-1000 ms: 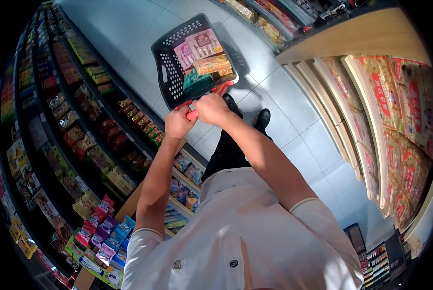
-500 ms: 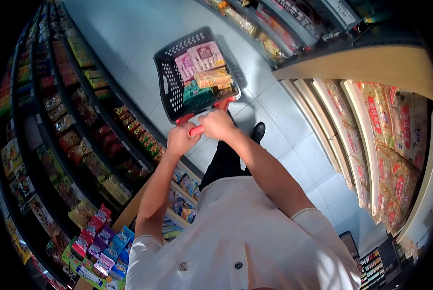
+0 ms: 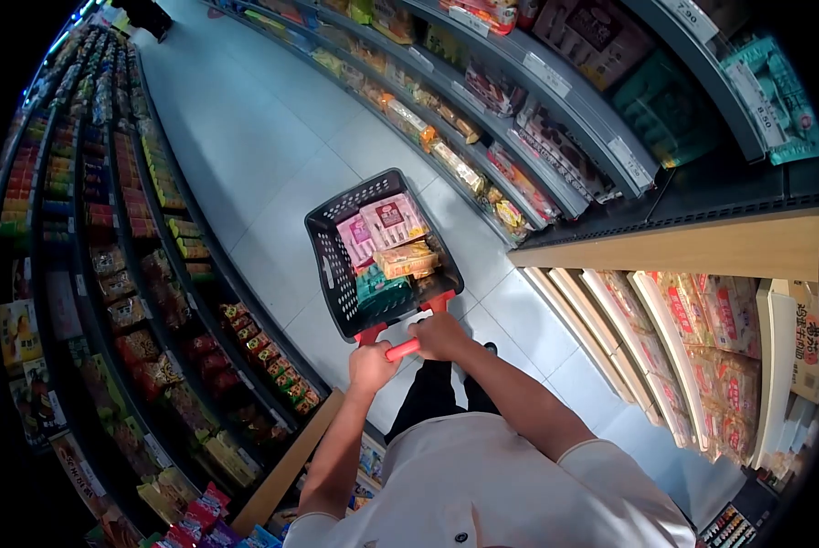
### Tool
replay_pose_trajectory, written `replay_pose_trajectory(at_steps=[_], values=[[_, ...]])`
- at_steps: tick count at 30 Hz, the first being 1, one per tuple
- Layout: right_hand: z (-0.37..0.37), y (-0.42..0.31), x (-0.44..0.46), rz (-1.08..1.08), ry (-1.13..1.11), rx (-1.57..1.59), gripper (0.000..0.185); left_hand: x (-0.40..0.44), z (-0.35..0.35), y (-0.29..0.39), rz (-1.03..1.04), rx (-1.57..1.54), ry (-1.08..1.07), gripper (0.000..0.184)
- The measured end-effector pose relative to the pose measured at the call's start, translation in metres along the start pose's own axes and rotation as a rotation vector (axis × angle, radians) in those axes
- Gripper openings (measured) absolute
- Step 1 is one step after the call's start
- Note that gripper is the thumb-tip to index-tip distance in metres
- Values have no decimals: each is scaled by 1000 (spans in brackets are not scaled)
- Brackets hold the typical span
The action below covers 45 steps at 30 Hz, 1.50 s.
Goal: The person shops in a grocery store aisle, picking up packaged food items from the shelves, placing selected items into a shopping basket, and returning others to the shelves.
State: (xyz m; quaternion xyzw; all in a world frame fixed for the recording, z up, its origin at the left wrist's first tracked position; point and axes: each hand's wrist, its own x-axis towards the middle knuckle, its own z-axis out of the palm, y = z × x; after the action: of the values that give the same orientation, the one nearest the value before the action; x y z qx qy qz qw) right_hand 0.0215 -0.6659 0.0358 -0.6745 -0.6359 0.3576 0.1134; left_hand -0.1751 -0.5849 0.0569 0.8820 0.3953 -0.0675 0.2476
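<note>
From the camera on my head, I see my left hand [image 3: 373, 367] and my right hand [image 3: 438, 336] side by side, both curled tight around the red handle [image 3: 403, 349]. The black basket [image 3: 332, 283] is just past my hands. Inside are pink packs [image 3: 397, 221], a yellow-orange pack [image 3: 405, 260] and a green pack [image 3: 384, 289]. Shelves full of snacks [image 3: 158, 356] stand on my left.

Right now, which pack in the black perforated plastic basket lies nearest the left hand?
The teal-green pack, toward the red handle; the orange-yellow packs and pink packs lie farther from the left hand.
</note>
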Motion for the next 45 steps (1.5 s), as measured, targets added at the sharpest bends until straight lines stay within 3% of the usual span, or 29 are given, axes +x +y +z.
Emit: replay_pose_trajectory(at_steps=[9,18,28,32,35,36,40,41,42,43,44,45], values=[[-41,6,65,51,-21,-35,18,66,-34,-21,-3,12,-131,28],[-76,11,121,-14,131,-53,21,122,-53,-42,52,-32,53,22],[-97,24,180,-40,84,-58,21,176,-80,-60,-47,12,-26,22],[-119,34,191,-174,14,98,47,188,-85,-62,-12,-30,70,22],[-127,65,182,-171,380,268,65,200,-90,-68,-18,-49,39,21],[-140,81,176,-85,398,265,71,204,-91,-69,-26,-64,38,21],[-189,177,165,204,780,56,67,211,-95,-70,-23,-54,119,19],[-218,190,161,386,664,335,61,214,-96,-73,-36,-70,109,19],[-223,210,164,436,790,625,58,219,-98,-74,-44,-87,105,19],[-251,206,159,543,801,591,58,223,-100,-74,-58,-100,104,20],[-269,213,155,418,925,91,56,229,-100,-75,-59,-108,117,20],[-290,211,154,360,971,-159,56,233,-100,-77,-62,-114,132,20]])
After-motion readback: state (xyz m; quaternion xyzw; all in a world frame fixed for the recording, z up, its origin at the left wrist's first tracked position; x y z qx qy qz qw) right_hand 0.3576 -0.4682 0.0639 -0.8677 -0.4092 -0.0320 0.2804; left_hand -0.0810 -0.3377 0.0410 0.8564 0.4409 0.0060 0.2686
